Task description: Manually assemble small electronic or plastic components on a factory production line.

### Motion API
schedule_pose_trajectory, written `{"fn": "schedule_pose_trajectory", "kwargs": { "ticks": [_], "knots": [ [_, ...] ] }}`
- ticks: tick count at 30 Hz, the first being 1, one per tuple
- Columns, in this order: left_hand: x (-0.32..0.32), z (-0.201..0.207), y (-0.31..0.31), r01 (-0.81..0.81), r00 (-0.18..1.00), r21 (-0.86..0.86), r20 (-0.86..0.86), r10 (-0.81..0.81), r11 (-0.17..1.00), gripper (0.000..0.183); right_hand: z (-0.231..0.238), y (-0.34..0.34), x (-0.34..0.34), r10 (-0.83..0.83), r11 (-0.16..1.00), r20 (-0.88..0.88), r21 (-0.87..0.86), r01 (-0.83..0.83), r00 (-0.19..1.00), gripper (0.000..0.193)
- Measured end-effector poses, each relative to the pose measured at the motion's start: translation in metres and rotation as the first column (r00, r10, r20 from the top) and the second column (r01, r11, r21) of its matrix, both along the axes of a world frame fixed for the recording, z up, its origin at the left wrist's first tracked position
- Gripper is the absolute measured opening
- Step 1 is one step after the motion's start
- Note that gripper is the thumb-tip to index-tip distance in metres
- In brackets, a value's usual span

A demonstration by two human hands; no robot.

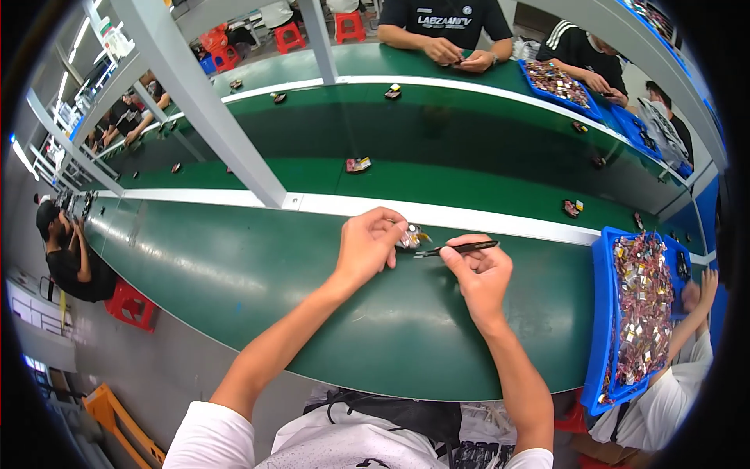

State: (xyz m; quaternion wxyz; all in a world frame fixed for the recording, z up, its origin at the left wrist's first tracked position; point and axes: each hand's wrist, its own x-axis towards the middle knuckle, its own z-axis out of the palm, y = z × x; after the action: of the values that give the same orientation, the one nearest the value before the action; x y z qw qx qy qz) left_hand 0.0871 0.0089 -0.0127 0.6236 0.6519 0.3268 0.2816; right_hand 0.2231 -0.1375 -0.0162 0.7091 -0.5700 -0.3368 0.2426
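Over the green bench [234, 266], my left hand [369, 244] is closed on a small electronic assembly [410, 236] with a silvery face, a dark rim and a bit of yellow. Its far side is covered by my fingers. Black tweezers [473, 246] lie in the grip of my right hand [480, 277], held between thumb and fingers. Their tips point left toward the assembly and appear just apart from it. Whether the tweezer tips pinch anything is too small to make out.
At the right, a blue tray [601, 313] holds many small wired parts, beside a co-worker's arm [691, 324]. A white rail [437, 213] and grey post [211, 102] border a dark green conveyor [297, 125] carrying scattered assemblies, including one [358, 165] ahead. Co-workers sit opposite.
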Motion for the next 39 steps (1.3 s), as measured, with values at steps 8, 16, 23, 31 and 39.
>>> {"fn": "schedule_pose_trajectory", "kwargs": {
  "ticks": [8,16,23,31,39],
  "knots": [
    [-0.018,-0.021,-0.017,-0.04,0.985,-0.163,0.157,0.066,0.986,0.015,-0.002,-0.002,-0.008,0.07,0.997,0.017,-0.023,-0.069,0.997,0.012],
    [-0.018,-0.019,-0.029,-0.04,0.976,-0.219,0.2,0.085,0.975,0.015,-0.002,-0.005,-0.012,0.022,0.996,0.012,-0.092,-0.021,1.0,0.012],
    [-0.017,-0.02,-0.034,-0.051,0.968,-0.184,0.231,0.094,0.982,0.014,-0.005,-0.003,-0.013,-0.011,0.997,0.05,-0.079,0.015,0.999,0.012],
    [-0.016,-0.023,-0.036,-0.047,0.969,-0.17,0.23,0.086,0.984,0.013,-0.009,-0.003,-0.013,-0.027,0.996,0.149,-0.076,0.039,0.988,0.012],
    [-0.018,-0.025,-0.035,-0.004,0.97,-0.128,0.243,0.035,0.992,0.015,0.002,-0.004,-0.01,0.036,0.99,-0.024,-0.136,-0.039,0.999,0.01]
  ]
}}
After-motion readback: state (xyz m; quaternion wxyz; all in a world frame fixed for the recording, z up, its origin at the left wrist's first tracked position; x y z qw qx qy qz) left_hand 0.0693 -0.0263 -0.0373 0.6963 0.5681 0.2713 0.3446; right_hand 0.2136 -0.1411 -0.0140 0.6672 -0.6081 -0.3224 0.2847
